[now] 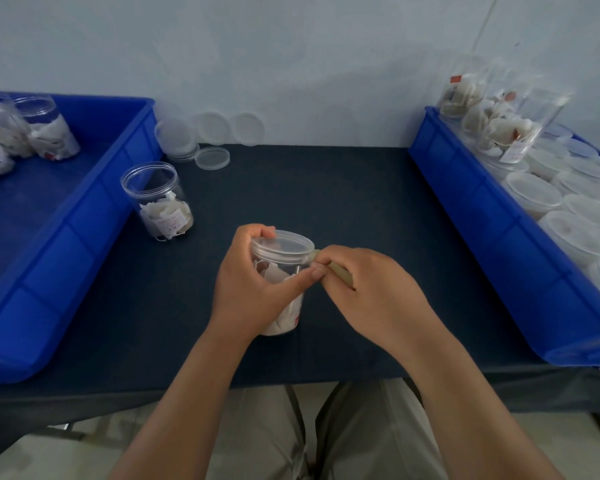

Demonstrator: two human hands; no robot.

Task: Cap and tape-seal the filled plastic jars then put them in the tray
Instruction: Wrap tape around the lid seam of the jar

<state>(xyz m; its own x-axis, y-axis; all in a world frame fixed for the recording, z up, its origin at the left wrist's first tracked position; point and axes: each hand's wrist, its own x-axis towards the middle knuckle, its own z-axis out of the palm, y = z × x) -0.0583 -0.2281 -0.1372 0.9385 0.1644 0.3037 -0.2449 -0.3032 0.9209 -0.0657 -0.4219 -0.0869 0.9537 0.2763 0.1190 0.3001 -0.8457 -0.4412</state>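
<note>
- I am looking down at the bench [361, 202], where the dark cloth is hanging over the near edge. A jar knocked over here could roll off towards the lap below.
- I am seeing the left tray [66, 237] already taking finished jars [49, 129], lying on their sides at its far end. The risk there is dropping the next one onto them and loosening a seal.
- The right tray [482, 220] is sitting well apart, stacked with clear tubs and filled jars that lean over its far rim. A careless reach could tip that pile.
- The left hand [246, 282] is wrapping round the capped jar [278, 271], which is standing mid-bench, with the thumb lying across the front and the fingertips curling over the lid rim. If this grip is slackening, the jar will be turning with the pull and the wrap will be going on crooked.
- The right hand [368, 285] is pinching a tan strip, which I am taking to be the tape [340, 271], against the jar wall just under the lid. I cannot tell whether a roll is sitting behind the fingers.
- I am judging the sealing as only starting. Tape laid too low would be missing the seam, and it could fold onto itself or stick to the thumb.
- The open jar [160, 202] is standing uncapped beside the left tray, so a sweeping forearm could be spilling it.
- The loose lids [212, 157] are lying at the back edge, where they could slide off.
</note>
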